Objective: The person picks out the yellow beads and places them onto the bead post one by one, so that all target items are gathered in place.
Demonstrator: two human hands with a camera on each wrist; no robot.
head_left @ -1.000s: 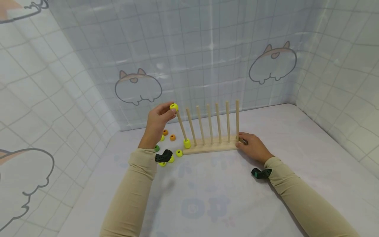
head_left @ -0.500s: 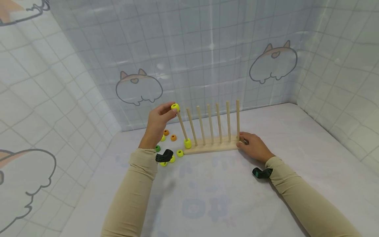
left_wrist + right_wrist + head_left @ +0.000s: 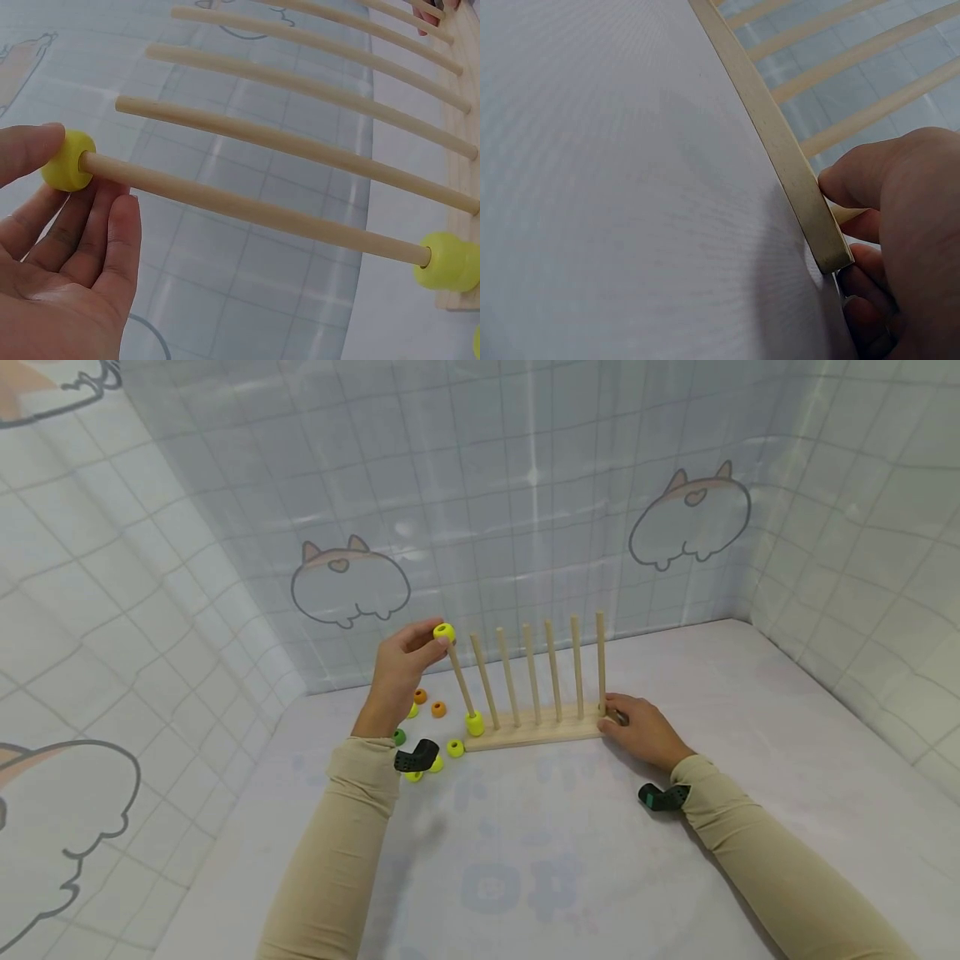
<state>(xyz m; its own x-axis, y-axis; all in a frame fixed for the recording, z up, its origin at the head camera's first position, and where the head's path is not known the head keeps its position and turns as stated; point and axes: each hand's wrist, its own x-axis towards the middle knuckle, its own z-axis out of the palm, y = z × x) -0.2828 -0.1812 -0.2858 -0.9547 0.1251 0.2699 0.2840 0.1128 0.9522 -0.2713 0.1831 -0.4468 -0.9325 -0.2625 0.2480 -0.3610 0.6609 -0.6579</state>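
Between thumb and fingers my left hand [image 3: 400,670] pinches a yellow bead [image 3: 69,160] at the top of the leftmost wooden peg [image 3: 247,208]; the peg's tip is at the bead's hole. Two yellow beads [image 3: 450,261] sit stacked at the foot of that same peg. The peg belongs to a long wooden base [image 3: 536,728] with a row of several upright pegs, the others bare. At the base's right end my right hand [image 3: 641,729] grips the wood, thumb on the near side by the last peg, as the right wrist view shows.
Loose beads lie left of the base: a yellow bead [image 3: 455,748] near its left end, an orange bead [image 3: 438,709] behind, a green bead [image 3: 399,737] and several more, partly behind the left wrist. A tiled-pattern sheet [image 3: 480,527] rises behind the pegs.
The left hand and its bead shift very slightly to the right with the view and stay at the peg's tip. The right hand stays on the base.
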